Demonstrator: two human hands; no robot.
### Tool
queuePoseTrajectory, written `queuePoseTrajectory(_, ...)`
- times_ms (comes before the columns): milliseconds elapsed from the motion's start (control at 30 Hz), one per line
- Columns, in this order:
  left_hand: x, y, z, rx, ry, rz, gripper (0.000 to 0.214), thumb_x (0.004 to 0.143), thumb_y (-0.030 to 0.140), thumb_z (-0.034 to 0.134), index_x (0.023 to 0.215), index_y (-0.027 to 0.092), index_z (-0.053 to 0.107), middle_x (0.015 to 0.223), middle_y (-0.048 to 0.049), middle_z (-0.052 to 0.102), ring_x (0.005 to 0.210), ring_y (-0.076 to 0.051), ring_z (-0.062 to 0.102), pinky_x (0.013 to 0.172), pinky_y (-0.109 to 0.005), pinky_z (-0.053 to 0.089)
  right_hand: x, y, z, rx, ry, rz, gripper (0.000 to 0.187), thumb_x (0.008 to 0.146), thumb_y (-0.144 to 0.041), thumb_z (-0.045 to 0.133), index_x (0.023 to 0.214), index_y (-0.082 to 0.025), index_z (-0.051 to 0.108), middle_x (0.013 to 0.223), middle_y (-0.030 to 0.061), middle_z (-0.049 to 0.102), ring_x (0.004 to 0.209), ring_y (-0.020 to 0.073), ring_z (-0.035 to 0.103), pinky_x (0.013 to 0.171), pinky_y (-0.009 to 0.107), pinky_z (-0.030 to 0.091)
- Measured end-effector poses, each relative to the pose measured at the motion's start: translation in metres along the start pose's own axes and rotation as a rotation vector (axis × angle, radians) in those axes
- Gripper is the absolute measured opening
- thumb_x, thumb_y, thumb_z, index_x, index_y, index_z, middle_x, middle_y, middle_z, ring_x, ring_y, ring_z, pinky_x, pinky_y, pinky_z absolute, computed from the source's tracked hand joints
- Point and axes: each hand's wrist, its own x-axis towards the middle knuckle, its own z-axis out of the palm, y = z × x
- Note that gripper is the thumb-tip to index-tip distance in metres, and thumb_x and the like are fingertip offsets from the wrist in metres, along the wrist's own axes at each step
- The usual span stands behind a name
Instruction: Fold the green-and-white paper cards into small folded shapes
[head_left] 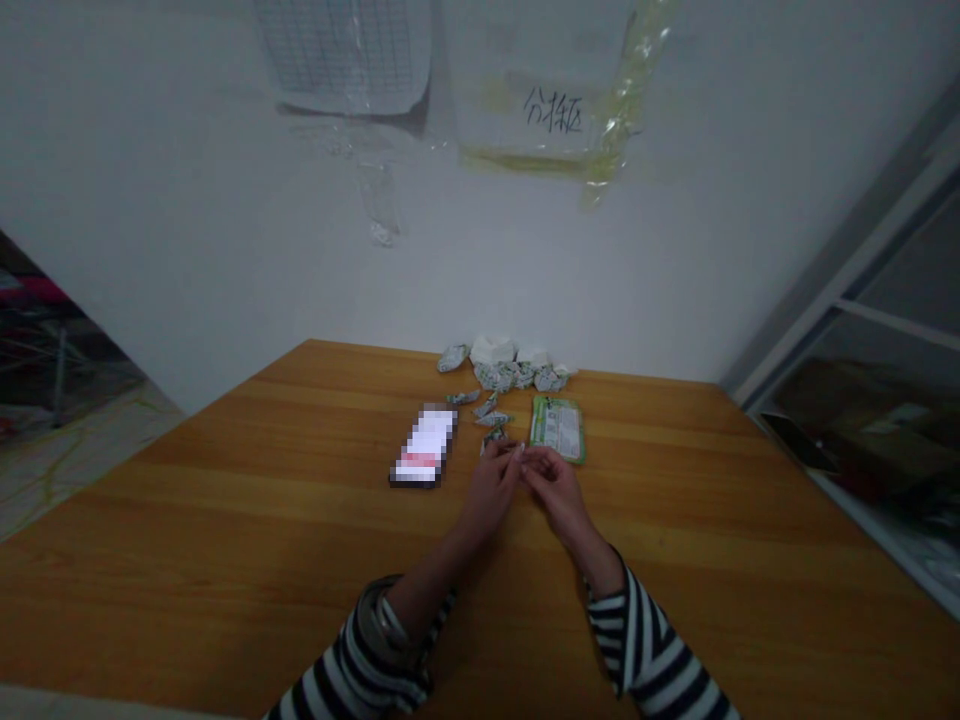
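Observation:
My left hand [491, 492] and my right hand [559, 487] meet above the wooden table, fingertips pinched close together. Something small and pale may be between them, but it is too small to make out. Just beyond my right fingers lies a flat green and white packet [557, 430]. A small crumpled printed wrapper [493, 437] sits right behind my left fingertips, partly covered by them. To the left of my left hand is a phone [429, 447], its lit screen blurred into blocks.
Several small folded printed wrappers [493, 419] lie beyond my hands. Crumpled white and printed pieces [493, 352] are heaped near the wall at the table's [247, 470] back edge. Taped papers [551, 110] hang on the wall. A shelf frame [892, 320] stands at the right.

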Motion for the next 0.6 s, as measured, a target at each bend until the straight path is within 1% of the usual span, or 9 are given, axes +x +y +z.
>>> queuePoseTrajectory(100, -0.0022, 0.0038, -0.0012, 0.042, 0.009, 0.013, 0.036, 0.093, 0.036, 0.042, 0.093, 0.018, 0.073, 0.113, -0.0104, 0.058, 0.110, -0.022, 0.054, 0.099, -0.037, 0.042, 0.0002, 0.0031, 0.0022, -0.047, 0.018, -0.052, 0.022, 0.067, -0.027, 0.071, 0.086, -0.021, 0.063, 0.084, 0.0018, 0.069, 0.080, 0.0177, 0.065, 0.073, 0.030, 0.054)
queuePoseTrajectory(267, -0.0042, 0.0056, 0.0005, 0.088, -0.014, 0.037, 0.037, 0.094, 0.035, 0.039, 0.099, 0.020, 0.072, 0.110, -0.0091, 0.060, 0.104, -0.021, 0.057, 0.097, -0.038, 0.043, 0.0010, 0.0058, 0.0022, -0.201, 0.060, -0.174, 0.020, 0.066, -0.017, 0.064, 0.085, -0.021, 0.061, 0.086, 0.0013, 0.067, 0.083, 0.0178, 0.063, 0.081, 0.032, 0.051)
queuePoseTrajectory(500, -0.0040, 0.0024, 0.0016, 0.202, -0.025, 0.068, 0.034, 0.094, 0.028, 0.037, 0.111, 0.018, 0.065, 0.105, -0.0102, 0.062, 0.096, -0.021, 0.060, 0.088, -0.036, 0.047, -0.0021, 0.0029, 0.0034, -0.293, 0.034, -0.226, 0.024, 0.069, -0.015, 0.060, 0.092, -0.022, 0.059, 0.092, 0.0029, 0.066, 0.087, 0.0178, 0.063, 0.078, 0.029, 0.052)
queuePoseTrajectory(600, -0.0030, 0.0027, -0.0010, 0.251, -0.034, 0.060, 0.031, 0.093, 0.025, 0.038, 0.105, 0.018, 0.066, 0.103, -0.0112, 0.064, 0.091, -0.022, 0.061, 0.084, -0.036, 0.048, -0.0049, -0.0003, 0.0025, -0.365, 0.020, -0.254, 0.029, 0.073, -0.015, 0.057, 0.101, -0.022, 0.058, 0.095, 0.0035, 0.067, 0.085, 0.0175, 0.063, 0.075, 0.029, 0.051)
